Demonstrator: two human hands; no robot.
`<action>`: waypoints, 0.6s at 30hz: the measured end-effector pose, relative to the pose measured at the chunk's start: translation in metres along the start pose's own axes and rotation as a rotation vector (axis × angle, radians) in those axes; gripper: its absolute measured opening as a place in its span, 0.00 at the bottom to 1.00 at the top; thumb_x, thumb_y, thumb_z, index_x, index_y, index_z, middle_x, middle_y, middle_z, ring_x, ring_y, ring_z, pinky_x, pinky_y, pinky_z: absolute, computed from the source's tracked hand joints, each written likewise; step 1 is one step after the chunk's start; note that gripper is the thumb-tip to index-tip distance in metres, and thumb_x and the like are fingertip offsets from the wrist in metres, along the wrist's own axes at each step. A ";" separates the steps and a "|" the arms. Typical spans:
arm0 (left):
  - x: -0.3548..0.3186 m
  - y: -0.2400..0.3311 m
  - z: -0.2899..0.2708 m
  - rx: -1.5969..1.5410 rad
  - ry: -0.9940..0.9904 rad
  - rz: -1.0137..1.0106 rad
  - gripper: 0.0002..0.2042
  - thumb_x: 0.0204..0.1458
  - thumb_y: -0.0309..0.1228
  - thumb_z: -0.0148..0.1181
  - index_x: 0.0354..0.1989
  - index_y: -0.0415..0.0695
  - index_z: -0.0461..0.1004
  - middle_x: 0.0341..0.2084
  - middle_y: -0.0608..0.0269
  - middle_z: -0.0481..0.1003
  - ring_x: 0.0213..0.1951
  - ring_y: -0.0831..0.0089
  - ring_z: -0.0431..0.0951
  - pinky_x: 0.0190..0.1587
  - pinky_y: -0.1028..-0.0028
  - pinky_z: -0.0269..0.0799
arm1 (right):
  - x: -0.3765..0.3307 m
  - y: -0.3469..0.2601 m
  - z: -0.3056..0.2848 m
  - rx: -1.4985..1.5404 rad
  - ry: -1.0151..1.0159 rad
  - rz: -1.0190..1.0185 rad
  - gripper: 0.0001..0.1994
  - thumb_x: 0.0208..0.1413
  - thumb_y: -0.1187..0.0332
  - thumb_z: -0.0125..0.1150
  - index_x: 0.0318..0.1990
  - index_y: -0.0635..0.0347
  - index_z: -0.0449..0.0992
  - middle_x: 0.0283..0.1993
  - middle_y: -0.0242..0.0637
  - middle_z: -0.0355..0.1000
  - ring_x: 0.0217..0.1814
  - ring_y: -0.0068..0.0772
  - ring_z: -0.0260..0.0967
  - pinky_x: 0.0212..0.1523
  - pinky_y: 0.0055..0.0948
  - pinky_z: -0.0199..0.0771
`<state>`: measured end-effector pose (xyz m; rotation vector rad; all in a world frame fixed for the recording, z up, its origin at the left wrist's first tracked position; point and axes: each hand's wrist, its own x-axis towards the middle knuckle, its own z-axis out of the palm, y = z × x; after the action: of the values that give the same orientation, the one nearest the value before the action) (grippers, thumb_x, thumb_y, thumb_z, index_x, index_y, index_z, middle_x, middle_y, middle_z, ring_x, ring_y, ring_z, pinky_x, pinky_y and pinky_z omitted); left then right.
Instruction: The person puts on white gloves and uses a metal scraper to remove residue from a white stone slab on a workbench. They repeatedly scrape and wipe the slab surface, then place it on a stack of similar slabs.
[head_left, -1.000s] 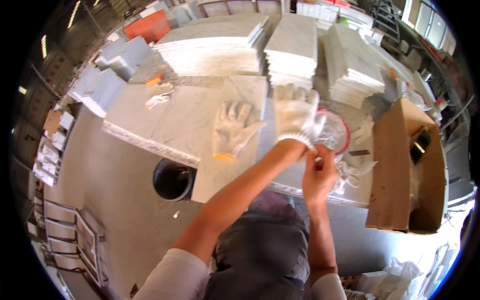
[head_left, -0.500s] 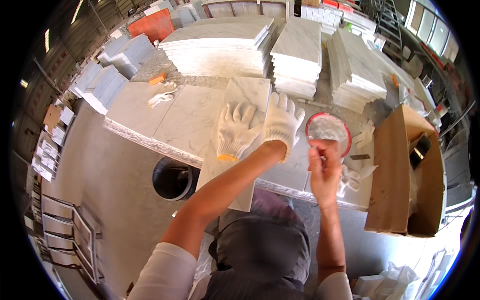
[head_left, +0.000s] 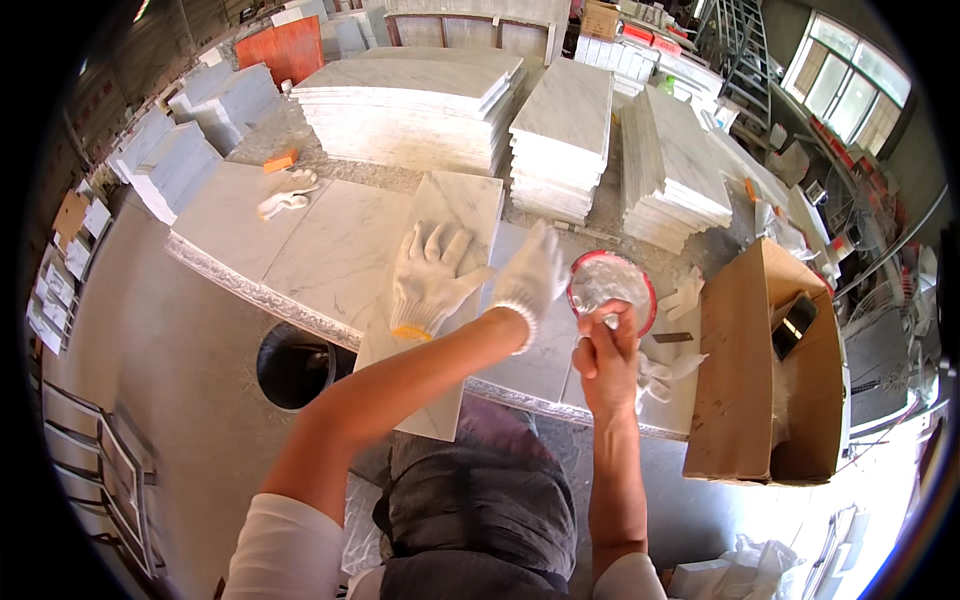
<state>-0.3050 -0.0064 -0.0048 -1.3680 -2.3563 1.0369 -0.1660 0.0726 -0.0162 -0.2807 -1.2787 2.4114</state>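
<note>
A white knit glove covers my left hand (head_left: 532, 272), which is stretched out and turned edge-on beside the left rim of a round red-rimmed bowl (head_left: 655, 300). Whitish paste or powder fills the bowl. My right hand (head_left: 608, 365), bare, is closed at the bowl's near rim. A small shiny tip shows between its fingers; the rest of the held thing is hidden. An empty white glove with a yellow cuff (head_left: 430, 275) lies palm-down on a narrow marble slab (head_left: 470, 205), left of my left hand.
Marble slabs top the worktable (head_left: 345, 225). Right of the bowl lie a flat metal blade (head_left: 672, 338) and crumpled white gloves (head_left: 655, 380), then an open cardboard box (head_left: 735, 370). Stacked slabs (head_left: 400, 110) stand behind; a black bucket (head_left: 290, 370) is below the front edge.
My left hand has turned from palm-down with spread fingers to edge-on, closer to the bowl. My right hand has curled more tightly at the near rim. The whole view has shifted slightly.
</note>
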 end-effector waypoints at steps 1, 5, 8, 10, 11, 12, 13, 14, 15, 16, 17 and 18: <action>0.003 0.001 0.023 0.046 -0.026 0.005 0.26 0.62 0.46 0.44 0.68 0.55 0.61 0.67 0.60 0.62 0.71 0.58 0.55 0.72 0.52 0.44 | -0.002 -0.016 0.006 -0.030 -0.026 -0.031 0.04 0.69 0.73 0.47 0.45 0.50 0.62 0.29 0.32 0.67 0.14 0.14 0.49 0.14 0.18 0.46; -0.016 -0.007 0.069 -0.031 -0.060 -0.022 0.28 0.56 0.49 0.53 0.66 0.56 0.65 0.63 0.56 0.66 0.67 0.50 0.59 0.71 0.47 0.43 | -0.012 -0.032 0.027 -0.369 -0.151 -0.138 0.04 0.68 0.75 0.46 0.45 0.53 0.62 0.30 0.31 0.66 0.16 0.14 0.53 0.15 0.17 0.50; -0.009 -0.009 0.043 -0.171 0.114 -0.019 0.24 0.55 0.44 0.55 0.60 0.53 0.72 0.60 0.52 0.70 0.66 0.48 0.61 0.70 0.45 0.44 | -0.005 0.005 0.029 -0.686 -0.106 -0.251 0.10 0.62 0.73 0.61 0.48 0.62 0.68 0.33 0.33 0.68 0.22 0.19 0.65 0.20 0.20 0.66; 0.006 -0.009 0.041 -0.211 0.244 -0.009 0.20 0.54 0.40 0.54 0.55 0.51 0.75 0.57 0.51 0.72 0.64 0.47 0.63 0.69 0.44 0.46 | -0.002 0.033 0.028 -0.754 -0.158 -0.275 0.16 0.61 0.68 0.65 0.52 0.61 0.70 0.40 0.32 0.70 0.25 0.17 0.70 0.20 0.18 0.68; 0.007 -0.009 0.042 -0.224 0.296 0.011 0.18 0.54 0.38 0.54 0.53 0.50 0.77 0.55 0.50 0.74 0.63 0.47 0.64 0.69 0.43 0.48 | -0.001 0.044 0.031 -0.830 -0.149 -0.364 0.14 0.60 0.70 0.65 0.51 0.63 0.72 0.38 0.33 0.71 0.26 0.20 0.73 0.20 0.20 0.70; 0.005 -0.008 0.044 -0.199 0.320 0.000 0.18 0.54 0.37 0.53 0.53 0.50 0.77 0.54 0.50 0.74 0.63 0.48 0.65 0.68 0.44 0.48 | -0.001 0.050 0.032 -0.850 -0.133 -0.436 0.13 0.61 0.70 0.64 0.50 0.63 0.73 0.38 0.34 0.71 0.25 0.21 0.73 0.20 0.21 0.70; 0.002 -0.008 0.046 -0.175 0.345 -0.009 0.18 0.54 0.36 0.53 0.53 0.49 0.77 0.53 0.50 0.75 0.62 0.48 0.66 0.68 0.44 0.49 | -0.001 0.054 0.032 -0.870 -0.116 -0.507 0.12 0.61 0.71 0.64 0.49 0.64 0.73 0.37 0.35 0.72 0.25 0.21 0.74 0.19 0.21 0.70; 0.002 -0.005 0.047 -0.161 0.381 -0.017 0.17 0.55 0.35 0.52 0.52 0.48 0.77 0.52 0.51 0.75 0.62 0.48 0.67 0.68 0.45 0.50 | -0.001 0.053 0.033 -0.905 -0.094 -0.579 0.11 0.61 0.72 0.63 0.49 0.64 0.74 0.37 0.35 0.72 0.24 0.22 0.74 0.19 0.21 0.70; 0.002 -0.005 0.049 -0.137 0.353 -0.014 0.18 0.55 0.35 0.52 0.52 0.47 0.77 0.52 0.50 0.75 0.62 0.48 0.67 0.69 0.45 0.49 | -0.006 0.047 0.035 -0.941 -0.097 -0.517 0.07 0.62 0.75 0.60 0.46 0.66 0.75 0.35 0.36 0.73 0.22 0.22 0.73 0.18 0.22 0.68; 0.000 -0.001 0.049 -0.133 0.292 -0.008 0.19 0.54 0.36 0.53 0.53 0.47 0.76 0.54 0.51 0.74 0.63 0.48 0.66 0.69 0.44 0.49 | -0.009 0.044 0.035 -0.862 -0.079 -0.408 0.07 0.63 0.75 0.59 0.46 0.66 0.74 0.35 0.36 0.73 0.21 0.22 0.72 0.17 0.22 0.67; -0.005 0.001 0.039 -0.130 0.239 -0.003 0.20 0.53 0.37 0.54 0.54 0.47 0.75 0.55 0.51 0.73 0.64 0.48 0.65 0.69 0.44 0.48 | -0.009 0.040 0.033 -0.787 -0.059 -0.307 0.07 0.63 0.75 0.59 0.46 0.66 0.74 0.35 0.35 0.73 0.20 0.21 0.71 0.17 0.22 0.66; -0.007 0.004 0.033 -0.126 0.185 0.001 0.21 0.53 0.38 0.55 0.55 0.47 0.74 0.57 0.51 0.72 0.65 0.48 0.64 0.69 0.44 0.47 | -0.009 0.038 0.031 -0.709 -0.040 -0.206 0.06 0.63 0.76 0.58 0.46 0.66 0.73 0.35 0.35 0.73 0.19 0.20 0.70 0.16 0.22 0.65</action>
<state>-0.3156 -0.0260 -0.0305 -1.4414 -2.3167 0.7379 -0.1783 0.0266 -0.0298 -0.2737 -2.0347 1.7274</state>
